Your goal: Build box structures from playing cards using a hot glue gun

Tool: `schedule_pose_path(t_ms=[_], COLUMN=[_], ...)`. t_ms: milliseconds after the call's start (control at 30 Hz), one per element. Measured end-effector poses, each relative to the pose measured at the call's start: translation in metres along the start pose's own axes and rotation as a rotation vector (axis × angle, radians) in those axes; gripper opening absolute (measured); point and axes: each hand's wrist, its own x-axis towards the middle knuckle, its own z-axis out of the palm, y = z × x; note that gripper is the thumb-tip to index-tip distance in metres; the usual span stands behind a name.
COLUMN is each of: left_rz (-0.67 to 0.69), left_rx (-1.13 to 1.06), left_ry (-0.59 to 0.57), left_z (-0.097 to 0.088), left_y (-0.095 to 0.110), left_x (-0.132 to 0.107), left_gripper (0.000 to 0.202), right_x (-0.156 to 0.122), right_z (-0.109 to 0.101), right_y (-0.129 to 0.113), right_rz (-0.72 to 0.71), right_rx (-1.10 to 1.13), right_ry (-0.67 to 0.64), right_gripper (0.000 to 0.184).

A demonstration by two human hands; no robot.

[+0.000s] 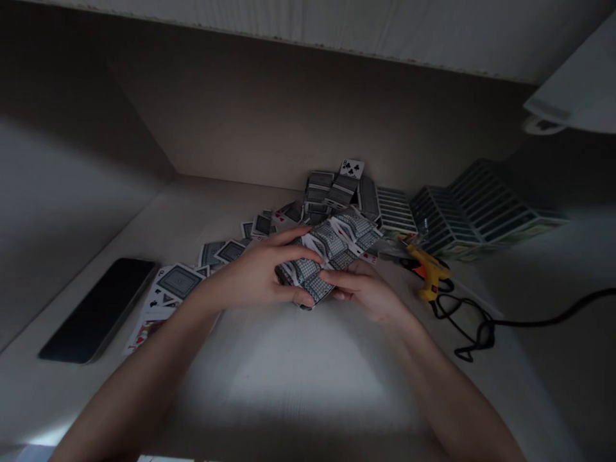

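Both hands hold a block of folded playing cards [337, 247] with grey patterned backs, tilted above the desk. White card edges stick out between its sections. My left hand [262, 269] is closed around its left end, fingers on top and thumb along the near edge. My right hand [363, 285] grips the near right side, its thumb or a finger pressed against the cards and the others partly hidden beneath. Behind the block lie more folded cards [320, 186] and an eight of clubs [352, 168]. Loose playing cards [230, 251] spread to the left of it.
A black phone [96, 311] lies at the left beside face-up cards [154, 314]. On the right are a yellow glue gun [430, 273] with a black cable [486, 327] and stacked green-edged boxes [481, 212]. A shelf edge [308, 38] hangs overhead, and walls enclose the back and left.
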Motion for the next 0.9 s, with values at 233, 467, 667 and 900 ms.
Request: schedule_pose_path(t_ms=[233,467,667,900], left_rz=[-0.005,-0.005,-0.027,-0.023], left_rx=[0.001,0.006,0.016,0.064], left_ry=[-0.002,-0.029,-0.064,-0.082], left_z=[-0.001,-0.003,-0.004,-0.005], left_y=[-0.002,-0.001,-0.001,0.001], left_x=[-0.001,0.0,-0.001,-0.003], left_gripper=[0.055,0.056,0.057,0.06], right_x=[0.002,0.0,0.0,0.0], right_z=[-0.005,-0.012,-0.004,0.0], right_y=[-0.004,-0.011,-0.01,-0.009], right_rz=[-0.004,0.064,0.022,-0.004], right_rx=[-0.068,-0.103,-0.073,-0.038], right_ry=[-0.081,-0.169,-0.117,-0.078], right_gripper=[0.023,0.021,0.019,0.017])
